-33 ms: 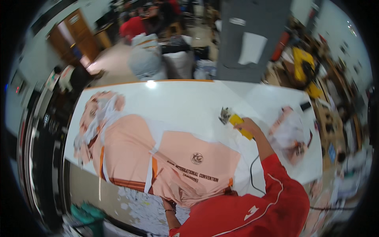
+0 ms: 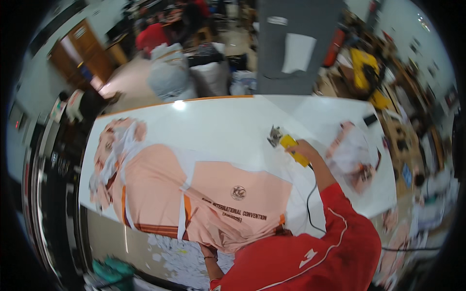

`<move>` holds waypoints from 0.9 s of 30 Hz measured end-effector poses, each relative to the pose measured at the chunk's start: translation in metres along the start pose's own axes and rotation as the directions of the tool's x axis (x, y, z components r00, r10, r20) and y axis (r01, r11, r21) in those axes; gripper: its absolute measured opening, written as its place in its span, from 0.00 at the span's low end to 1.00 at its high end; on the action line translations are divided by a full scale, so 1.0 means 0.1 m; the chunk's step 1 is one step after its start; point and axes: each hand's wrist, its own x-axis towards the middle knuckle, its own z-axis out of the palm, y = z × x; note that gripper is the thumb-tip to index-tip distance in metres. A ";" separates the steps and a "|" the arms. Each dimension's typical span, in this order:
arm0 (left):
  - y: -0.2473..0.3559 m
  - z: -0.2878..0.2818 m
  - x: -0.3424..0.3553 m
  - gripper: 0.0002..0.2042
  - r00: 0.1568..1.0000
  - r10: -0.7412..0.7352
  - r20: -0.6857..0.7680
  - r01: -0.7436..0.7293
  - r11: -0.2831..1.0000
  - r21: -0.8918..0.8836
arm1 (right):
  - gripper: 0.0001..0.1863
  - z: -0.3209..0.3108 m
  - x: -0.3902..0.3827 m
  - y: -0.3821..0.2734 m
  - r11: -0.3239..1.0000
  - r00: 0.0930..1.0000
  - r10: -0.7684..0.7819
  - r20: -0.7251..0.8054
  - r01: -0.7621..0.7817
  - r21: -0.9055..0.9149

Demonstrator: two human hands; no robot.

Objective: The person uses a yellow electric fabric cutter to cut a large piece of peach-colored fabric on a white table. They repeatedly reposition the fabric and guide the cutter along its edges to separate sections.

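My right hand (image 2: 302, 148) is wrapped round the yellow body of an electric cloth cutter (image 2: 291, 143). The cutter's metal head (image 2: 275, 136) rests on the white tabletop, beyond the fabric, and a black cord trails from it toward me. At the table's near edge, my left hand (image 2: 208, 251) is closed on the bunched edge of a peach printed fabric piece (image 2: 242, 184); its fingertips are partly covered. That piece lies flat at its far side and wrinkled nearest me. To its left spreads another peach piece (image 2: 153, 182) with orange and brown trim.
Crumpled peach and white scraps lie at the table's left end (image 2: 114, 150) and right end (image 2: 352, 150). Beyond the white table (image 2: 218, 116) stand full sacks (image 2: 170, 75) and a grey pillar (image 2: 303, 29). White scraps (image 2: 177, 259) cover the floor below. A person in red sits far back.
The whole view has shifted slightly. Both hands, the cutter and the fabric keep about the same places on the table.
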 end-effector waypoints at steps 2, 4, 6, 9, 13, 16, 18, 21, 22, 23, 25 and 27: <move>0.07 0.23 0.12 0.44 0.992 0.057 0.115 -0.041 0.990 -0.136 | 0.29 -0.30 -0.04 0.33 0.958 0.996 0.070 -0.062 -0.050 0.282; 0.26 0.37 0.01 0.43 0.991 -0.030 0.130 0.061 0.970 -0.237 | 0.30 -0.56 -0.19 0.47 0.912 0.980 0.179 -0.092 -0.130 0.388; 0.34 0.32 0.19 0.41 0.988 0.071 0.135 -0.034 0.965 -0.260 | 0.31 -0.68 -0.15 0.49 0.898 0.975 0.150 -0.162 -0.066 0.435; 0.42 0.28 0.36 0.42 0.979 0.119 0.165 -0.081 0.972 -0.221 | 0.28 -1.09 -0.03 0.99 0.940 0.928 0.189 -0.320 -0.077 0.334; 0.56 0.25 0.51 0.45 0.981 0.178 0.073 -0.163 0.972 -0.170 | 0.29 -1.55 0.13 1.54 0.946 0.875 0.113 -0.471 0.050 0.320; 0.56 0.08 0.27 0.47 0.982 0.177 -0.064 -0.186 0.965 -0.185 | 0.31 -1.38 0.03 1.31 0.921 0.871 0.099 -0.481 0.104 0.376; 0.52 0.19 0.28 0.47 0.981 0.045 -0.187 -0.078 0.982 -0.173 | 0.30 -1.53 -0.07 1.49 0.911 0.839 0.105 -0.534 0.134 0.389; 0.39 0.28 0.39 0.46 0.934 -0.119 -0.336 0.043 0.973 -0.226 | 0.27 -1.78 -0.08 1.71 0.927 0.810 0.129 -0.572 0.106 0.360; 0.32 0.35 0.41 0.46 0.925 -0.131 -0.357 0.042 0.969 -0.245 | 0.27 -1.89 -0.11 1.78 0.936 0.824 0.137 -0.550 0.075 0.344; 0.29 0.39 0.42 0.45 0.913 -0.141 -0.384 0.040 0.965 -0.260 | 0.26 -1.94 -0.13 1.85 0.943 0.838 0.150 -0.524 0.038 0.331; 0.13 0.13 0.42 0.40 0.955 -0.058 -0.289 -0.040 0.945 -0.324 | 0.26 -1.82 -0.05 1.81 0.968 0.839 0.074 -0.539 0.069 0.240; -0.06 0.16 0.58 0.38 0.986 0.001 -0.168 -0.063 0.927 -0.369 | 0.25 -1.93 -0.04 1.92 0.980 0.775 -0.037 -0.631 0.150 0.128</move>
